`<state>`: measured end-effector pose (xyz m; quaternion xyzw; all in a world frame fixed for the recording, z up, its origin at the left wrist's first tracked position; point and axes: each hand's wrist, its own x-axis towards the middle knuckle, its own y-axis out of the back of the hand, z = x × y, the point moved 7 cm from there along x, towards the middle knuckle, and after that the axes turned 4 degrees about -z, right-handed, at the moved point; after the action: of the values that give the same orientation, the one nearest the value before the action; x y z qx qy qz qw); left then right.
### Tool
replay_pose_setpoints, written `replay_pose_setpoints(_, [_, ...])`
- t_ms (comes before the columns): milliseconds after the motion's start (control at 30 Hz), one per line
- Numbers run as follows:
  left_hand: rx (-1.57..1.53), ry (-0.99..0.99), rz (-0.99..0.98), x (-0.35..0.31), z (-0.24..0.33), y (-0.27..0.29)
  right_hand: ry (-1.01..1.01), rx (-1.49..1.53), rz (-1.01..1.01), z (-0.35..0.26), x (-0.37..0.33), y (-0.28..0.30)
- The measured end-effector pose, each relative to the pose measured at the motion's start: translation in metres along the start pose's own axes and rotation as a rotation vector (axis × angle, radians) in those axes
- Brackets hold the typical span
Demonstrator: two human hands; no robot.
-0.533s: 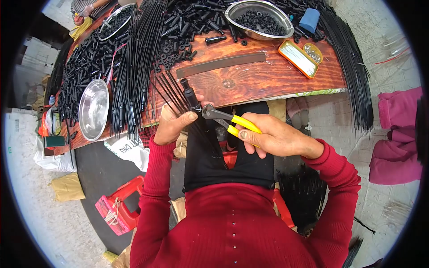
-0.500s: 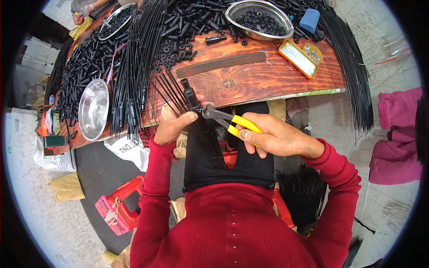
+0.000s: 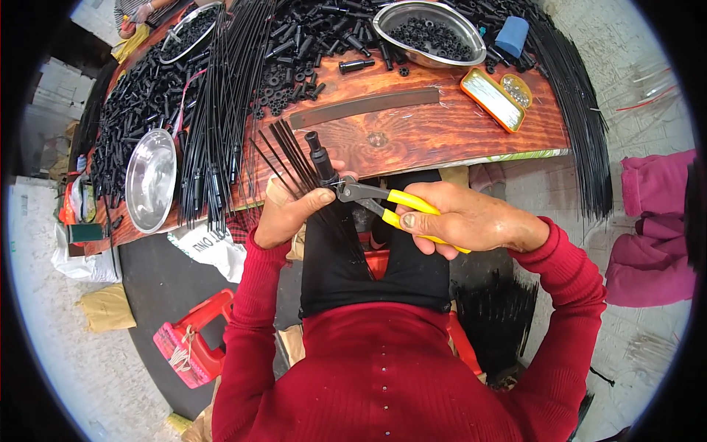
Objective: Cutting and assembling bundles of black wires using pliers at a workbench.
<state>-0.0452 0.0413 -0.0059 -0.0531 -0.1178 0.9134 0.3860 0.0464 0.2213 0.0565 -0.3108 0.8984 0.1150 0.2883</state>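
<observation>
My left hand (image 3: 286,215) is closed around a bundle of thin black rods (image 3: 293,158), its thumb pressed along them. A black stepped tube fitting (image 3: 321,160) stands up from the same grip, beside the rods. My right hand (image 3: 475,221) is wrapped round yellow-handled pliers (image 3: 401,199). Their dark jaws are at the lower end of the fitting, close to my left thumb tip. What lies between the jaws is too small to make out. The rods' lower ends hang down over my lap.
On the wooden table (image 3: 471,132) are a flat dark strip (image 3: 364,107), an orange-rimmed tin (image 3: 490,102), and a metal bowl (image 3: 429,55) of small black rings. Loose black fittings (image 3: 132,132), a clear oval dish (image 3: 151,180) and rod bundles (image 3: 582,110) lie around. Another person's hand (image 3: 140,13) shows far left.
The pliers and my right hand have shifted slightly right, and a yellow handle now sticks out past my fingers. The rods and fitting have moved a little in my left hand's grip.
</observation>
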Motion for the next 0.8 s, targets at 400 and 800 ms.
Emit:
replay_pose_setpoints(400, [0.040, -0.025, 0.121, -0.003, 0.005, -0.007, 0.033, -0.201, 0.025, -0.015, 0.012, 0.002])
replay_pose_setpoints(800, [-0.053, 0.014, 0.184, -0.004, -0.008, 0.014, 0.131, -0.121, 0.110, 0.003, 0.025, -0.008])
